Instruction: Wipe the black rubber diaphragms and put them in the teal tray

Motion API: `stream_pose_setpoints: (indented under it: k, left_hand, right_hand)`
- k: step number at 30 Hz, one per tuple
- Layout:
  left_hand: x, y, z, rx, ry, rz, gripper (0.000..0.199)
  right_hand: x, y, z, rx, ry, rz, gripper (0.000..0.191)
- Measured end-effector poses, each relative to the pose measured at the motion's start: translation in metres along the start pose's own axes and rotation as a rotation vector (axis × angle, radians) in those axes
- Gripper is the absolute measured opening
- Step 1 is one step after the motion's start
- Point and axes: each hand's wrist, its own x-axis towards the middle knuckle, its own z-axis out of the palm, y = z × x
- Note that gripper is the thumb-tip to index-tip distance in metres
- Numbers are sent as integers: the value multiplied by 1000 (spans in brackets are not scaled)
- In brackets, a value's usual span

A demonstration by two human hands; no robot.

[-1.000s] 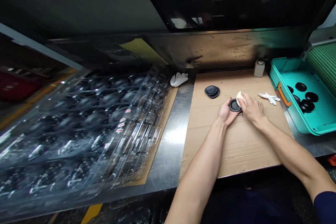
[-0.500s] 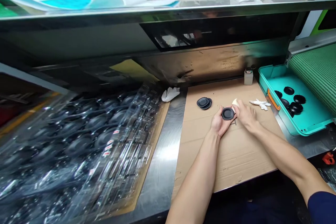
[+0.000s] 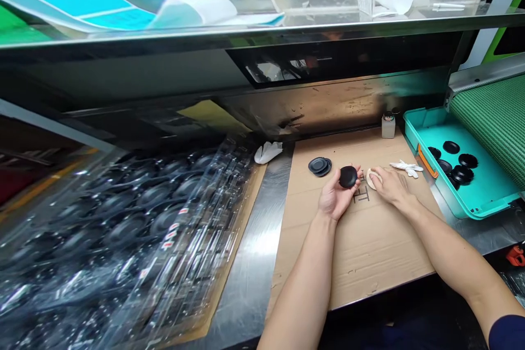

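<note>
A black round cap (image 3: 348, 177), its smooth domed face turned up, rests in my left hand (image 3: 333, 197), with the fingers curled around its edge. Just to the right, my right hand (image 3: 389, 186) grips a cream-coloured round pad (image 3: 372, 179) close to the cardboard sheet (image 3: 311, 240). A small gap separates the pad from the cap. Left of my hands, a few similar black caps (image 3: 319, 165) lie overlapping on the cardboard.
A teal bin (image 3: 488, 197) at right holds several black caps, beside a green conveyor belt (image 3: 492, 104). A small bottle (image 3: 388, 126) and a white glove (image 3: 407, 168) are near it. Clear plastic trays (image 3: 164, 219) of black parts fill the left. White crumpled material (image 3: 268, 152) lies behind.
The cap in my left hand has been turned over, from its rimmed face to its smooth one. My left hand has moved left, and the pad in my right hand has come away from the cap.
</note>
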Motion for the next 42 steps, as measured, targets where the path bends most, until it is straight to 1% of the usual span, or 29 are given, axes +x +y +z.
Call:
stream_pose_setpoints:
  k: [1,3,4,5,6,8,10,12,14,15,17,19,21,22,24,26,27,28,29,30,31,33,35,38,40,42]
  left_hand:
    - [-1,-2,2,84,39,116,39]
    - [-6,-5,7,277,137,379,70]
    - [-9,-7,10,368,172,481,84]
    - [-13,-9,13,449,185,543,94]
    - [-16,-10,15,514,180,572,99]
    - [-22,-11,19,603,140,589,99]
    - [-24,-11,20,645,107,619,98]
    - [-24,-11,19,652,85,635,100]
    - [-23,-11,17,644,65,616,102]
    - [-22,-11,16,636,59,601,102]
    - [-21,-11,17,607,51,560,103]
    - [-21,-10,19,540,60,503,99]
    - [-22,-10,22,452,96,466,90]
    - [-23,-10,23,414,114,464,85]
    - [-22,-10,25,369,125,478,78]
    - [-19,-14,25,349,124,495,75]
    - [-17,-17,24,343,129,489,70]
    - [-14,-21,24,337,137,464,60]
    - [-11,-25,23,330,140,420,45]
    - [-8,-30,22,319,133,359,31]
    - [-5,-35,22,307,117,287,29]
    - [-2,-43,22,265,86,153,46]
    - [0,-45,23,187,66,63,50]
    - [0,-37,23,39,53,-66,50]
    - [0,-28,22,-43,35,-166,54]
    - [-1,-19,19,-96,-1,-228,60]
  right_hand:
    - [0,1,-1,-11,39,-13,37]
    - [1,4,-2,-46,118,-12,41]
    - [2,5,-3,-68,162,10,41]
    - [3,7,-4,-96,209,45,39]
    - [3,9,-5,-129,254,85,37]
    - [5,14,-7,-197,305,168,35]
    - [7,19,-9,-241,275,227,35]
    - [9,25,-12,-252,198,249,36]
    - [13,30,-14,-239,144,251,36]
    - [14,32,-15,-219,136,242,36]
    - [17,31,-17,-127,164,186,35]
    - [17,26,-18,33,219,74,35]
    - [16,18,-18,207,284,-30,35]
    - [15,13,-17,291,309,-59,35]
    - [12,2,-13,482,321,-65,36]
    - [9,-9,-7,709,276,-41,43]
    - [7,-13,-5,810,236,-38,47]
    - [5,-17,-2,878,191,-46,50]
    - [3,-21,0,901,154,-70,51]
    - [0,-24,2,872,134,-101,49]
    - [-2,-26,2,801,140,-131,46]
    - [-5,-27,2,609,211,-149,40]
    - [-5,-26,0,453,287,-110,36]
    - [-3,-24,-3,354,298,-56,35]
    - [-2,-23,-5,329,303,-51,36]
    - [-1,-21,-6,336,322,-38,37]
